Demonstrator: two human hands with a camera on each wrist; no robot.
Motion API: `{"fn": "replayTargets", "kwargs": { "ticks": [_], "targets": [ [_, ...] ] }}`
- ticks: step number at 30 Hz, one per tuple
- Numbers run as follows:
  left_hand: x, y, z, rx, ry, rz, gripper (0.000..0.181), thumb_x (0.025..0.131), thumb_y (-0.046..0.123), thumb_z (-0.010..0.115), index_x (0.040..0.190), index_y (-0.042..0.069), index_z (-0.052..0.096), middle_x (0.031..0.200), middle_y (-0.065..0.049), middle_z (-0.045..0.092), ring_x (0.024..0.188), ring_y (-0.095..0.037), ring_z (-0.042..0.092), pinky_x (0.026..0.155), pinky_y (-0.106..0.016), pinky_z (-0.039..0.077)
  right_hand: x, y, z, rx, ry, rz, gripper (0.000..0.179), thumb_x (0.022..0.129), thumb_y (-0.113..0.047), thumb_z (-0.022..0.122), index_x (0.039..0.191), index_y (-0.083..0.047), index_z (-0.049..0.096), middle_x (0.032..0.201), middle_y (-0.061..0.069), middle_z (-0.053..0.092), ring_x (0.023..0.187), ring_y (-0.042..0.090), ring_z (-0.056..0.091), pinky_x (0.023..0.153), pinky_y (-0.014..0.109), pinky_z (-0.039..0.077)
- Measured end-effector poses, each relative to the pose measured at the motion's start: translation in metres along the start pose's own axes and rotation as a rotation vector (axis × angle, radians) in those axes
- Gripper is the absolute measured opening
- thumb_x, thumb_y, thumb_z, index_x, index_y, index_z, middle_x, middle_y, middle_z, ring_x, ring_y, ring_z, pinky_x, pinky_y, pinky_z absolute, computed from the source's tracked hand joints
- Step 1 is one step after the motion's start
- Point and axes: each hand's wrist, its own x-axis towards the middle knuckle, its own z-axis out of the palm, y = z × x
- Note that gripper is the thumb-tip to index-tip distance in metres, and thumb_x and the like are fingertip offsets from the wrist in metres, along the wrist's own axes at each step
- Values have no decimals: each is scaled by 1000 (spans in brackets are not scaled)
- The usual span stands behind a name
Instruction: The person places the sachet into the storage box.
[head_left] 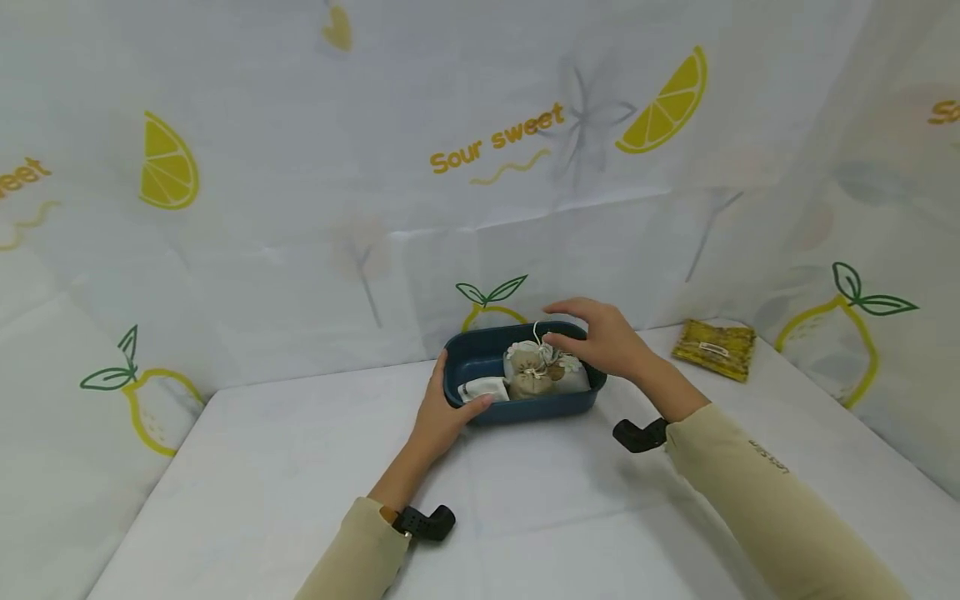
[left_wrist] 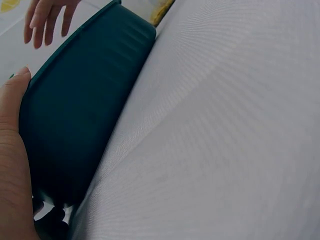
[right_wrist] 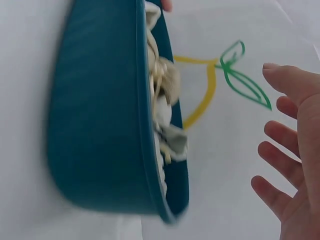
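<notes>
A dark blue oblong plastic basin stands on the white-covered table near the back wall. My left hand grips its left end, the thumb at the front rim. Inside lie several small cloth drawstring pouches: a beige one in the middle, a pale one to its right, and a white piece at the left. Over the basin's right half hovers my right hand, fingers loosely bent and spread. In the right wrist view nothing lies between those fingers. A thin white cord loops up beside them.
A shiny yellow-gold packet lies on the table to the right of the basin, near the back edge. White cloth printed with lemons hangs behind and at both sides. Each wrist carries a black camera band.
</notes>
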Motion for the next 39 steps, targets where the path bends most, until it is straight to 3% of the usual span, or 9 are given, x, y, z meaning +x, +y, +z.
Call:
{"fn": "replayTargets", "kwargs": {
  "ticks": [9,16,23,34,39],
  "targets": [
    [1,0,0,4,-6,-10,113,81,60,77,164,27,8,171,-6,15,158,-33,18,122,-64,24,-28,45,-31,-60,120,93,55,90,-24,78,139,-5,59,140,21,60,129,42,55,101,63,47],
    [2,0,-1,3,-15,-5,113,81,61,76,164,30,7,171,-6,15,158,-33,18,122,-64,25,-51,78,-53,-95,147,304,67,89,-35,78,142,0,54,145,28,52,135,48,45,105,67,40],
    [2,-1,-1,-1,-11,-8,113,81,61,77,164,30,8,171,-5,15,158,-33,18,122,-64,24,-71,110,-67,-121,80,484,86,92,-52,69,154,-1,38,156,32,36,143,55,30,110,73,27],
    [2,-1,-1,-10,-9,-14,115,79,62,77,164,28,8,171,-5,16,158,-33,18,122,-64,24,-93,159,-72,-111,43,566,90,95,-55,61,157,3,30,154,40,32,138,61,31,107,74,29],
    [2,-1,-1,-12,-5,-12,116,78,64,77,165,27,9,171,-5,16,158,-33,18,122,-64,24,-101,177,-68,-108,-50,623,94,97,-60,54,159,3,21,152,44,29,135,63,30,105,74,30]
  ]
}}
